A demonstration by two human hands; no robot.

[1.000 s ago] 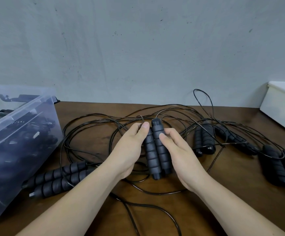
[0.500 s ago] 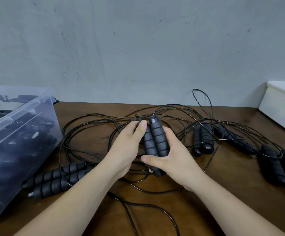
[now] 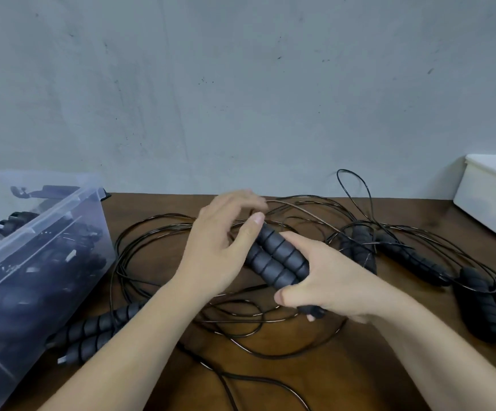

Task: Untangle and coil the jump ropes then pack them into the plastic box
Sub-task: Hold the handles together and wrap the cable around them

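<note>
Holding the pair of handles [image 3: 276, 259] firmly together is the first point of this step, because the cord can only be coiled in order when both ends stay side by side. The right hand [image 3: 338, 280] does this work: its grip is closed around the lower half of the two foam handles, with the thumb on the near side and the fingers wrapped behind, so the handles point toward 11 o'clock above the tabletop [image 3: 344, 381].

The left hand [image 3: 217, 247] is at 10 o'clock from the handles. Its thumb lies straight against their upper end, and its fingers are bent toward the tangle of cords [image 3: 300, 207] at 12 o'clock. These fingers are blurred, so I cannot tell if they pinch a cord or only reach for it.

I judge it best to find the cord which leaves these handles and to pull it slowly. Many loops cross each other, and a quick pull may tighten them or drag the other handle pairs, at 8 o'clock [image 3: 92, 330] and at 3 o'clock [image 3: 490, 310].

At 9 o'clock stands the plastic box [image 3: 72, 262], with dark ropes already inside.
</note>
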